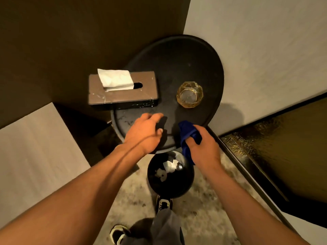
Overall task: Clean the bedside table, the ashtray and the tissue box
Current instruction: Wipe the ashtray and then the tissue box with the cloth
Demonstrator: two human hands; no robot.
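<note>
The round black bedside table [185, 55] stands in a corner. On its left edge lies a brown tissue box [145, 96] with a white tissue [115, 79] sticking out. An amber glass ashtray [189, 94] stands on the right of the tabletop. My left hand [143, 133] hovers over the table's front edge with fingers and thumb curved around a dark patch, either a shadow or a small black object. My right hand [203, 149] grips a crumpled blue cloth [187, 133] at the table's front rim.
A round black waste bin [185, 184] with crumpled paper inside stands on the mottled floor just below the table's front edge. My shoes [163, 204] are behind it. White bedding [35, 152] lies to the left, and a dark glossy panel [283, 147] to the right.
</note>
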